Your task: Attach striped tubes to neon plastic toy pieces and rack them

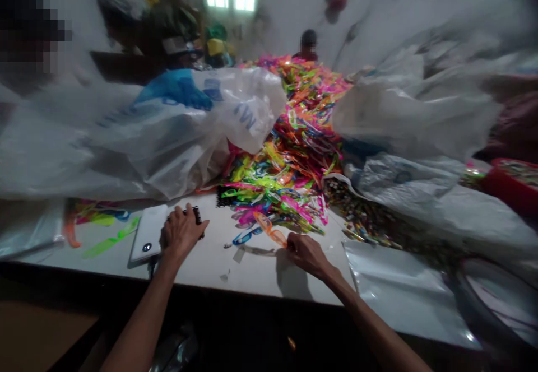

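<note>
My left hand (180,231) is closed over a small black object (196,215) on the white table (252,274), beside a white flat device (148,233). My right hand (306,253) pinches the end of an orange plastic glasses frame (271,231) that lies on the table at the foot of a big heap of bright plastic frames (290,153). A blue frame (244,236) and small clear scraps lie between my hands.
Large white plastic bags (176,131) bulge at the left, more bags (420,108) at the right. A silvery sheet (403,288) lies near the right edge. A red tub (510,184) stands far right. A person sits at the far end. Green and orange frames (109,240) lie at left.
</note>
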Motion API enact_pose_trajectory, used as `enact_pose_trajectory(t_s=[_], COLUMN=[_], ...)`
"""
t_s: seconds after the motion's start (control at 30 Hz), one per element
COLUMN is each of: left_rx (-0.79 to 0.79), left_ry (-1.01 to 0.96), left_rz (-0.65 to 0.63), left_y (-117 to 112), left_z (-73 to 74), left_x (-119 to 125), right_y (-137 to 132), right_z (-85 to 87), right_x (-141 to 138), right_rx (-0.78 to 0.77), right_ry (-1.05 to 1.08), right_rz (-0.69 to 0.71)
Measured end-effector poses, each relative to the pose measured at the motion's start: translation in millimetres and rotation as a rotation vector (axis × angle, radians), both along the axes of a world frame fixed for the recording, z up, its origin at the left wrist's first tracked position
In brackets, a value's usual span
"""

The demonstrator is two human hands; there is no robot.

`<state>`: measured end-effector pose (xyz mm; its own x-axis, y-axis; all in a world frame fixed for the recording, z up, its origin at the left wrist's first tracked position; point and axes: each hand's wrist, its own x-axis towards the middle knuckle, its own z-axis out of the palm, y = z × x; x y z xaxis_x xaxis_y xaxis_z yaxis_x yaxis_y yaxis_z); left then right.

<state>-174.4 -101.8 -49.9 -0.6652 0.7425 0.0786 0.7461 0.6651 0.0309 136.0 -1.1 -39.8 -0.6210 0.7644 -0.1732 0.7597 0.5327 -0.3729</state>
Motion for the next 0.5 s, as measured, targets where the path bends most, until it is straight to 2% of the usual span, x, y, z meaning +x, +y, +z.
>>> enact_pose_trajectory(t_s=[0.1,0.2,0.3,0.37,0.43,0.5], left_rx=[-0.074,-0.091,-0.017,0.040,0.141,0.326], left_ry=[-0.046,-0.109,-0.127,-0.151,-0.199,-0.294], left_rz=[-0.030,-0.100,-0.163,-0.156,-0.110,-0.022], left_y=[4,6,-2,-11,-22,-32], left_z=[0.9,11.3,26.8,36.3,42.6,43.6], left_x=[-7,5,26,36,40,37], right_y=[-13,-22,-25,-26,-26,-27], right_z=[-11.4,-25.6,-30.7,-28.2,-23.4,-19.0], right_x=[-12,-29,-41,-44,-45,-45], right_rx=[-0.368,-0.701,-0.804,-0.845,-0.866,-0.855], right_ry=[0.345,0.567,0.722,0.785,0.814,0.843], right_rz=[-0.073,-0.140,-0.172,-0.187,-0.205,-0.217])
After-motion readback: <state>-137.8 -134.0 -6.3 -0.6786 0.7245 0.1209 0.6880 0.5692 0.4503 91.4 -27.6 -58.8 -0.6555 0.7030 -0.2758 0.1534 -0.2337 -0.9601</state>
